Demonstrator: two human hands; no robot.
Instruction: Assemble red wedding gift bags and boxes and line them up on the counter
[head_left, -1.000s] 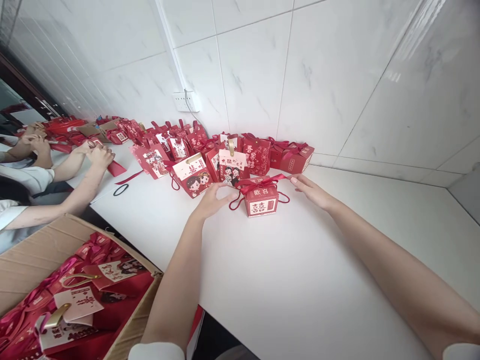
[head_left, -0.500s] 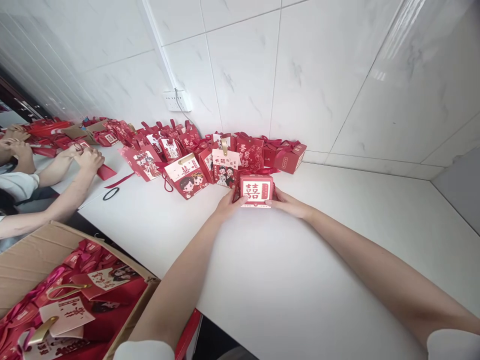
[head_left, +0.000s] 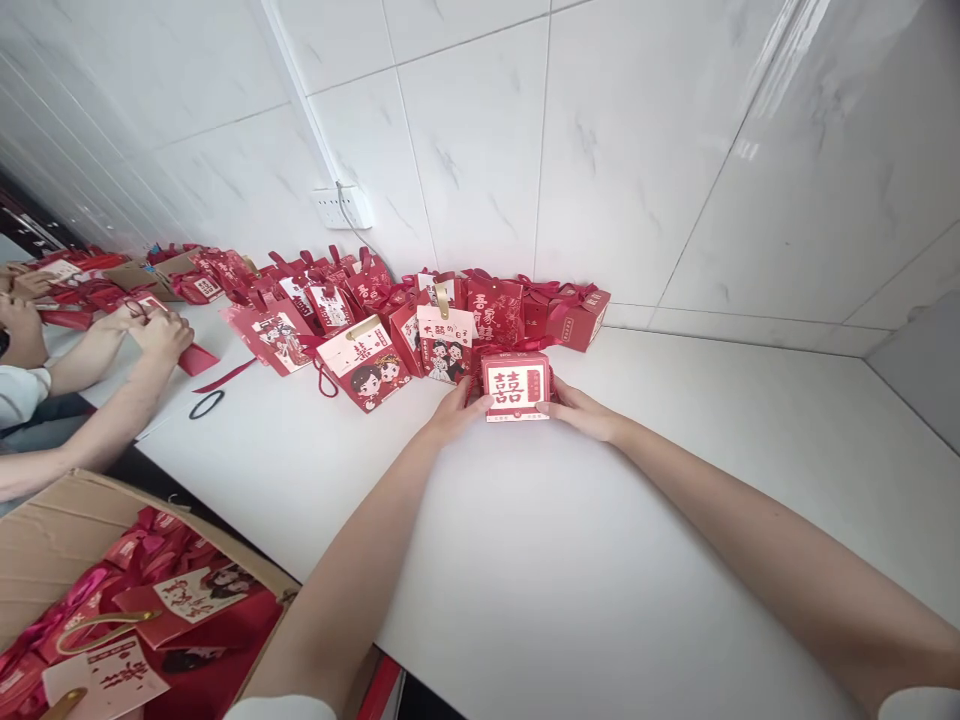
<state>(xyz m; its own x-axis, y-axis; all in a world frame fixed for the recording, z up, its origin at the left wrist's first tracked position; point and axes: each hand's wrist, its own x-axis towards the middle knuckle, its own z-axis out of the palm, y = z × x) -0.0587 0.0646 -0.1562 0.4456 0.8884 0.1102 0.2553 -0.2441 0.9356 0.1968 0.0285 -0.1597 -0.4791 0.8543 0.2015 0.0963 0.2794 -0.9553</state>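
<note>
A small red-and-white gift box [head_left: 517,386] with a large red character on its front stands on the white table between my two hands. My left hand [head_left: 463,408] grips its left side, thumb on the front face. From the right, my right hand [head_left: 581,408] holds the other side, its thumb at the lower front corner. Red cord shows at both sides of the box; the fingers behind it are hidden. Just behind stand a pink-topped gift box [head_left: 448,345] with a cartoon couple and, to the left, a tilted cartoon-face gift box [head_left: 366,365].
More red boxes [head_left: 577,318] line the tiled wall. A cardboard carton [head_left: 52,500] full of red boxes is at lower left. A black ring [head_left: 206,404] and a red ribbon [head_left: 226,376] lie on the table [head_left: 480,560]. Other people's hands [head_left: 161,333] work at far left.
The view has shifted slightly, so the carton and the boxes on the left appear further left and lower. Both hands keep their hold on the gift box.
</note>
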